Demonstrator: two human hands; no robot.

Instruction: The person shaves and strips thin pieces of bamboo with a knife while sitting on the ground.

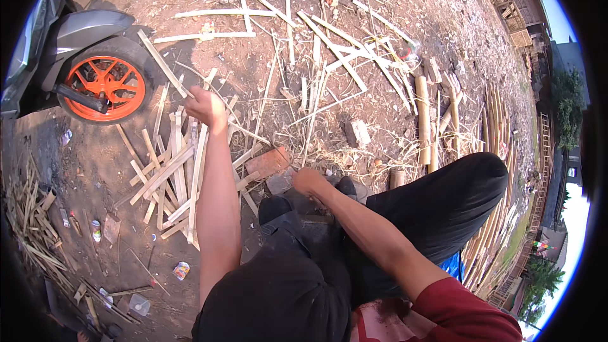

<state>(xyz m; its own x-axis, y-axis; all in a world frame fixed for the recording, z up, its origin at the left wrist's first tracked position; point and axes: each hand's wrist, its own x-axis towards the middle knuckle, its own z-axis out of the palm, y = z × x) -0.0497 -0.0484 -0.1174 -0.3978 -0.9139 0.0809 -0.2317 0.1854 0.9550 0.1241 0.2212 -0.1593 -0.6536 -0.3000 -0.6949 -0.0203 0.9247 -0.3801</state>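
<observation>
My left hand [206, 110] is raised over the ground with its fingers closed round a pale, flat bamboo strip [162, 63]. The strip slants up and left toward the motorcycle wheel. Low between my knees, my right hand [308, 183] is closed, and what it grips is hidden from this side. Beside it lie a reddish brick [267, 161] and a grey block [280, 181], just beyond my dark shoe [275, 208]. Under and beside my left forearm is a loose pile of split bamboo strips [166, 180].
A motorcycle's orange wheel [104, 87] stands at the left. Ahead, more bamboo strips [335, 50] lie crossed on the dirt, with a broken brick [358, 133] nearer. To the right are bamboo poles [424, 120] and a long row of canes [497, 114]. Scraps [35, 215] heap at far left.
</observation>
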